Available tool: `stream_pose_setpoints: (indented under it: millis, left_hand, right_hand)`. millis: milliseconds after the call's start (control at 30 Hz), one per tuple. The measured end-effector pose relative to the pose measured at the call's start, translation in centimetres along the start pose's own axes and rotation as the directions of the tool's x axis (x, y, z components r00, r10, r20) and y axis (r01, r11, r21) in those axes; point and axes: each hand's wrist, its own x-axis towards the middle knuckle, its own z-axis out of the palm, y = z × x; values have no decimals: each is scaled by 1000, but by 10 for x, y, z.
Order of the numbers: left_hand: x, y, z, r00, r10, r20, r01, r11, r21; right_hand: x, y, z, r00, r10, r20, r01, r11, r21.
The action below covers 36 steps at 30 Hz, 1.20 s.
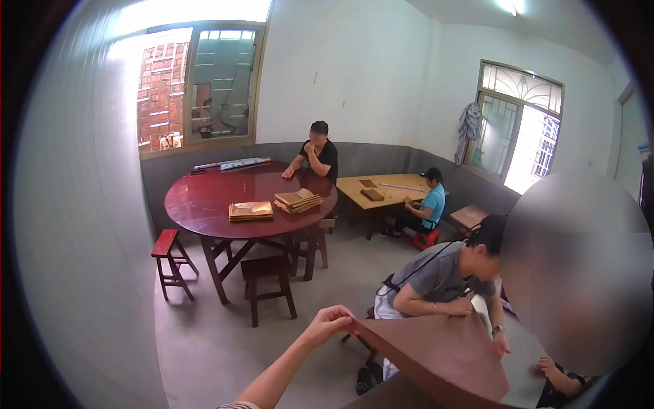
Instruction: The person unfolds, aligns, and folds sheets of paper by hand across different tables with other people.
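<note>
My left hand pinches one corner of a large brown sheet, thin and paper-like. From my fingers the sheet slopes down to the right, with its lower part running out of the bottom of the view. My right hand is not in view. Across the sheet, a co-worker in a grey top leans over it. One hand of that person is at the sheet's far edge, and the other hangs just beyond it.
Folded brown paper stacks lie on a round red table, with wooden stools around it. Two people sit farther back, one at a yellow table. At right is a blurred patch, with another person's hand below it.
</note>
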Motion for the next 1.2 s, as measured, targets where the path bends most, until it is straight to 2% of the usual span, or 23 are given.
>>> stream_pose_setpoints:
  millis: [67, 133, 167, 200, 233, 267, 300, 367, 433, 500, 567, 633, 667, 733, 767, 833, 867, 933, 967, 1033, 1067, 1100, 1200]
  left_hand:
    - [6, 7, -26, 1000, 18, -13, -18, 1000, -3]
    - [12, 28, -57, 996, -9, -87, 25, 982, 189]
    - [13, 37, -70, 994, -48, -94, 60, 989, 135]
    - [18, 36, -93, 995, -43, -86, 60, 976, 208]
    - [22, 47, -107, 994, -72, -87, 87, 977, 195]
    - [27, 49, -124, 996, -71, -58, 76, 993, 85]
    - [32, 50, -135, 996, -65, -57, 69, 996, 65]
    - [44, 64, -164, 998, -42, -46, 45, 997, 70]
    - [54, 77, -188, 999, -36, -27, 38, 996, 77]
    - [60, 83, -211, 1000, -8, -12, 9, 997, 71]
    - [62, 89, -234, 999, 15, -43, -12, 997, 78]
    - [67, 103, -274, 998, 41, -53, -38, 997, 65]
    - [64, 107, -284, 996, 50, -78, -45, 997, 64]
    - [59, 118, -302, 991, 106, -86, -102, 993, 52]
    - [53, 124, -304, 984, 133, -117, -124, 989, 76]
    - [46, 132, -331, 968, 173, -182, -148, 978, 145]
    - [42, 139, -340, 951, 213, -225, -166, 963, 212]
    - [30, 155, -357, 956, 186, -229, -137, 968, 212]
    - [26, 157, -390, 952, 222, -209, -164, 950, 265]
    - [9, 163, -399, 925, 235, -297, -192, 967, 168]
    - [-3, 166, -424, 912, 238, -334, -196, 968, 154]
    - [-10, 169, -444, 860, 315, -402, -224, 940, 258]
    - [-23, 181, -493, 838, 335, -430, -207, 925, 317]
  right_hand:
    - [-9, -8, 21, 998, -62, -23, 61, 996, -58]
    - [-16, 10, 56, 980, -133, -146, 142, 989, 50]
    - [-34, 2, 65, 981, -179, -70, 176, 983, -56]
    - [-49, -5, 86, 982, -174, -66, 166, 979, -120]
    - [-64, -27, 112, 987, -161, 14, 161, 979, -123]
    - [-76, -45, 135, 993, -103, 62, 105, 994, -35]
    - [-85, -51, 148, 984, -122, 127, 110, 989, 97]
    - [-98, -59, 176, 936, -151, 318, 124, 987, 104]
    - [-102, -79, 211, 890, -155, 428, 103, 984, 143]
    - [-109, -76, 236, 878, -143, 457, 11, 960, 279]
    - [-117, -80, 261, 757, -240, 607, 165, 970, 177]
    - [-124, -99, 294, 607, -383, 696, 304, 921, 242]
    - [-124, -99, 297, 605, -385, 697, 300, 921, 249]
    - [-126, -100, 309, 514, -464, 721, 251, 885, 392]
    - [-124, -100, 313, 505, -474, 721, 249, 880, 404]
    - [-126, -107, 329, 451, -576, 682, 180, 807, 563]
    - [-127, -113, 339, 452, -570, 686, 164, 809, 564]
    - [-122, -123, 360, 382, -537, 752, 59, 826, 561]
    - [-121, -125, 376, 377, -532, 758, 45, 828, 559]
    - [-120, -122, 400, 240, -595, 767, -66, 778, 624]
    - [-122, -121, 412, 247, -587, 771, -85, 779, 621]
    - [-124, -122, 425, 205, -599, 774, -158, 760, 630]
    - [-128, -122, 467, 136, -632, 763, -274, 716, 642]
